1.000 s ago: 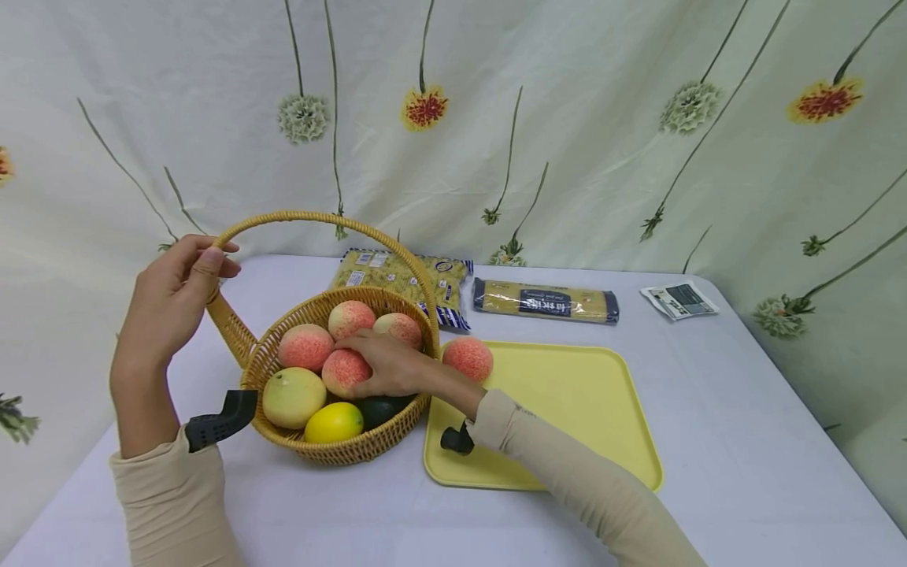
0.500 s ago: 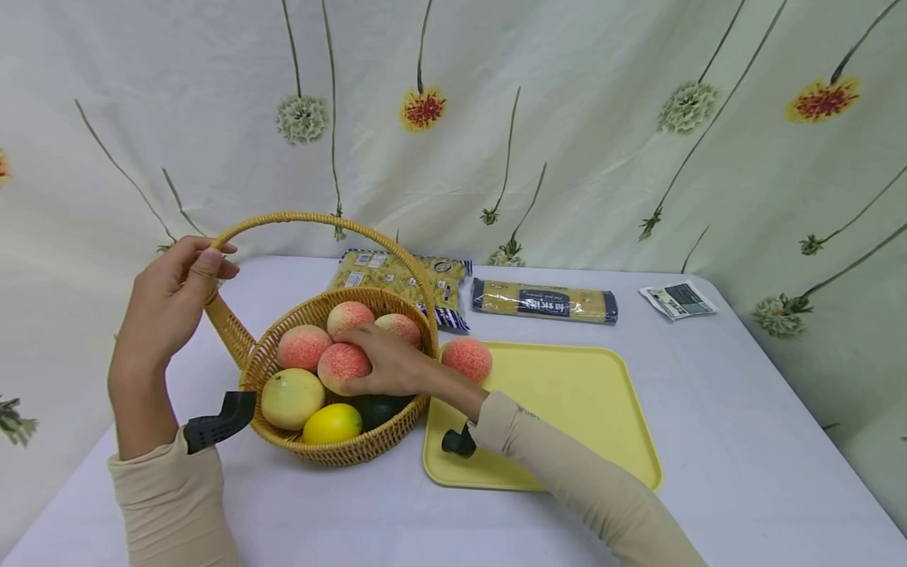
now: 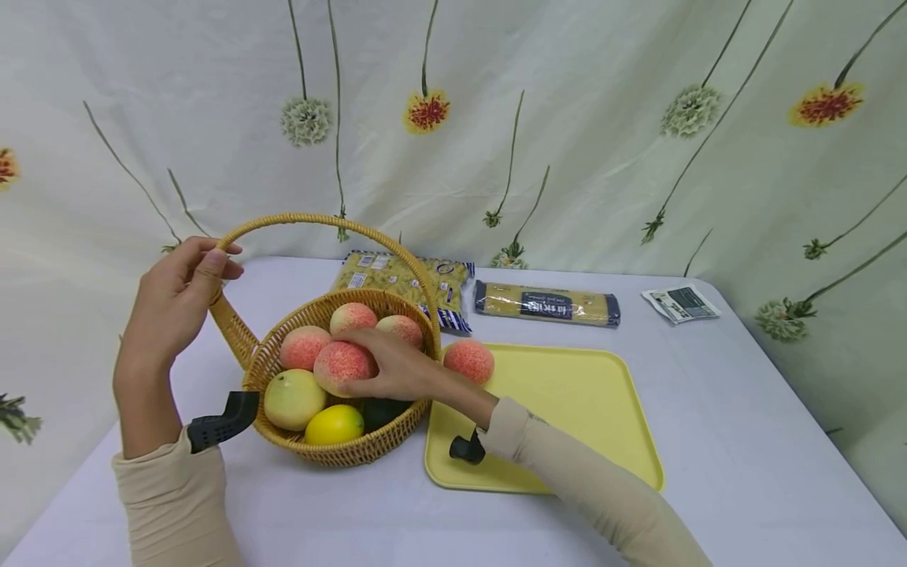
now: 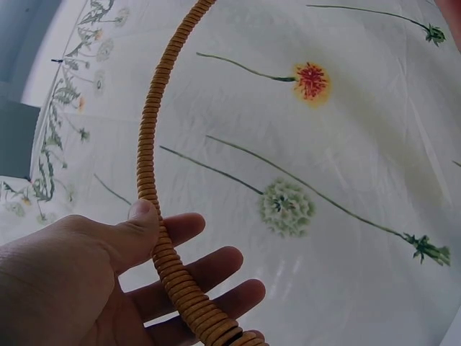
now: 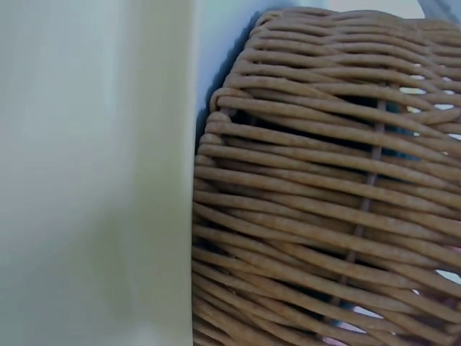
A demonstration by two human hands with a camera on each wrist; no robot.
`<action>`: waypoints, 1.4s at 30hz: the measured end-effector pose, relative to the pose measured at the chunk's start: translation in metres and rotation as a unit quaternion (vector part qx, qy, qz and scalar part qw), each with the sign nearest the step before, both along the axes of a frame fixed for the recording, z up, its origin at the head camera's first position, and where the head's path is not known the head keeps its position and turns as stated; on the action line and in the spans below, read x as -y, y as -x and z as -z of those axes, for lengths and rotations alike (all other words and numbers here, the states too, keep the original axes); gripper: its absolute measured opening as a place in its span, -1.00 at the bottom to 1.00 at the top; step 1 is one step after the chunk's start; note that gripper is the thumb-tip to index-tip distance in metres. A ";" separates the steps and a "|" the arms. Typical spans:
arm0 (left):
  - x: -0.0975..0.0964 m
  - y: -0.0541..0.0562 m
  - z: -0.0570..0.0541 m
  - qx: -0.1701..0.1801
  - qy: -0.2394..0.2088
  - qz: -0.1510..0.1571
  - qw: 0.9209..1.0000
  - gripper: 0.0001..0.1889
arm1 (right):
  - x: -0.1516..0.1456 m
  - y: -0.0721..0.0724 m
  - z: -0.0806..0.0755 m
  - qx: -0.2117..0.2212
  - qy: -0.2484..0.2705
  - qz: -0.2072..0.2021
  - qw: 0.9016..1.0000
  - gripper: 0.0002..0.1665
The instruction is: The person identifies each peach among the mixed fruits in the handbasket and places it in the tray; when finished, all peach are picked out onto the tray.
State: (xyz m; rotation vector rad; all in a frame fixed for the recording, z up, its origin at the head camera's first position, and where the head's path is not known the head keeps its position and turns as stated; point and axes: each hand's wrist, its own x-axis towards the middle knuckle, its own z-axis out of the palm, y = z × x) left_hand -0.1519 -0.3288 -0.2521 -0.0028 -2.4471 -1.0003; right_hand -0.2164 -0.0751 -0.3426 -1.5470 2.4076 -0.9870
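Observation:
A wicker basket (image 3: 354,453) holds several pinkish peaches, a pale yellow-green round fruit (image 3: 294,399), a yellow lemon (image 3: 335,424) and a dark green fruit (image 3: 383,411) partly hidden under the right hand. My right hand (image 3: 393,366) grips one peach (image 3: 343,367) between thumb and fingers, over the other fruit. At the left, my left hand (image 3: 166,303) holds the basket's arched handle (image 3: 312,218). The left wrist view shows its thumb on one side of the handle (image 4: 148,144) and its fingers behind. The right wrist view shows only the basket wall (image 5: 324,187) and a pale tray edge.
Right of the basket lies a yellow tray (image 3: 567,417) with one peach (image 3: 469,361) at its upper left corner. Behind are a bag of pasta (image 3: 397,276), a long pasta packet (image 3: 546,303) and a small white sachet (image 3: 682,302). A flowered cloth hangs at the back.
My right hand has shifted the gripped peach slightly left and up among the fruit. The left hand stays on the handle, and the basket keeps its place.

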 end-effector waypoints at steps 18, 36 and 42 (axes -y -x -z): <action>0.001 0.000 0.001 -0.005 -0.001 0.001 1.000 -0.60 | -0.041 -0.006 -0.014 0.035 0.057 0.006 0.998 -0.22; 0.000 0.000 0.001 -0.001 0.000 -0.001 1.000 -0.58 | -0.070 -0.014 -0.012 0.001 0.077 0.029 0.997 -0.23; 0.000 0.001 0.001 -0.008 0.001 0.003 1.000 -0.61 | -0.078 -0.018 -0.013 0.008 0.080 0.027 0.996 -0.19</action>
